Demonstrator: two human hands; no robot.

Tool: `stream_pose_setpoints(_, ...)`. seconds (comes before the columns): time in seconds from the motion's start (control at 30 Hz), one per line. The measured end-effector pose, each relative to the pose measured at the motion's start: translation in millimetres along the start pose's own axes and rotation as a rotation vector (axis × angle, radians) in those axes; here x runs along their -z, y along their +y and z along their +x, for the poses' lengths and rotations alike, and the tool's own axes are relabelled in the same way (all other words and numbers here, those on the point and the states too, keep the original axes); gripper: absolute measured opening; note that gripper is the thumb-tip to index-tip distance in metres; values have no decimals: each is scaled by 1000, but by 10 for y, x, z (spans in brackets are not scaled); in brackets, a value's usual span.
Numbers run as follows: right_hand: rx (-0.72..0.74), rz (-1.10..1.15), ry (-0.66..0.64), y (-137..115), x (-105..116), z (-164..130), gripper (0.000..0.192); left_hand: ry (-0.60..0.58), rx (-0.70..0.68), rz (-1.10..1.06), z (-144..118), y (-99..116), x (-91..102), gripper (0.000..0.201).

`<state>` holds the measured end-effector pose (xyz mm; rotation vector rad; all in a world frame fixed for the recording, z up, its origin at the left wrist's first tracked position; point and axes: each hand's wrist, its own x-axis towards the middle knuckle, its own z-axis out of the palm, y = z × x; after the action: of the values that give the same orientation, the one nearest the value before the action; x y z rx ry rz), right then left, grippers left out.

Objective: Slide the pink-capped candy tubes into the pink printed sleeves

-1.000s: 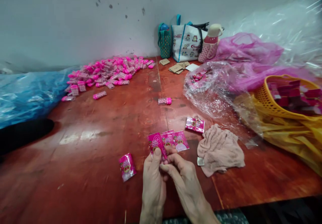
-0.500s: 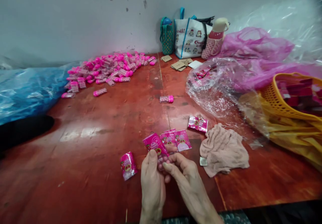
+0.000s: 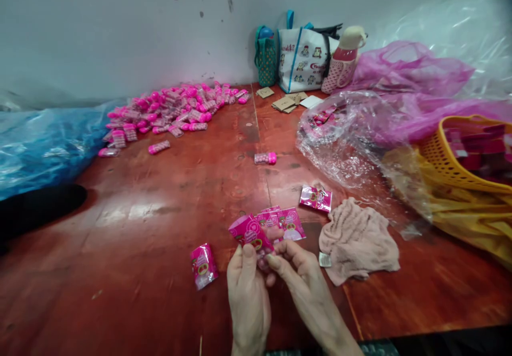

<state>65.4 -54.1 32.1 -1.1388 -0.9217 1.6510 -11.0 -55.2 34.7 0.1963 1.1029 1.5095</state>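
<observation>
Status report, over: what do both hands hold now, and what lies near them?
Left hand and right hand both pinch one pink packet. More packets just behind. Cloth to the right.

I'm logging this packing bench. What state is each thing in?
left hand: gripping the pink packet
right hand: pinching the same packet
loose packet: lying flat
cloth: crumpled
clear bag: open, slumped
yellow basket: filled
</observation>
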Motion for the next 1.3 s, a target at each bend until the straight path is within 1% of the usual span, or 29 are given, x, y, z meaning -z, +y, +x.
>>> stream_pose_setpoints(0.1, -6, -9, 17, 23, -34, -26, 15, 74, -48, 1, -9, -4, 19, 23)
stream_pose_setpoints(0.13, -6, -11, 27, 41, -54, -39, 17, 81, -57, 15, -16, -11, 30, 23)
stream_pose_setpoints(0.2, -4, -14, 41, 83, -92, -62, 18, 53, -54, 52, -39, -33, 55, 21)
stream_pose_setpoints(0.33, 5, -41, 91, 142, -123, -74, 20, -51, -4, 89, -78, -86, 78, 23)
stream_pose_setpoints(0.4, 3, -44, 91, 140, -119, -67, 20, -57, 6, 76, -80, -93, 73, 23)
stream_pose_setpoints(0.6, -12, -44, 26, 83, -113, -43, 19, -4, 16, 39, -18, -22, 82, 21)
stream_pose_setpoints(0.7, -31, -67, 27, 86, -121, -22, 20, 5, -4, 74, 41, 20, 136, 19)
stream_pose_setpoints(0.8, -57, -105, 9, 124, -135, -5, 20, 44, -48, 108, 101, 57, 217, 16)
stream_pose_setpoints(0.97, -53, -238, -70, 200, -164, -17, 24, 124, -75, 174, 192, 151, 360, 17)
stream_pose_setpoints(1.03, -8, -341, -56, 197, -141, -23, 26, 176, -156, 226, 227, 222, 415, 23)
stream_pose_setpoints(1.1, 75, -486, 42, 164, -48, -23, 27, 259, -303, 316, 258, 310, 470, 34)
stream_pose_setpoints(1.17, 198, -661, 227, 114, 139, -21, 27, 338, -435, 438, 283, 394, 521, 40)
stream_pose_setpoints(1.23, 349, -845, 463, 80, 409, -33, 27, 383, -506, 554, 313, 450, 562, 44)
stream_pose_setpoints(1.27, 400, -944, 566, 80, 559, -47, 28, 384, -518, 599, 334, 464, 578, 48)
stream_pose_setpoints(1.3, 424, -1066, 627, 94, 708, -66, 31, 372, -518, 644, 358, 467, 590, 51)
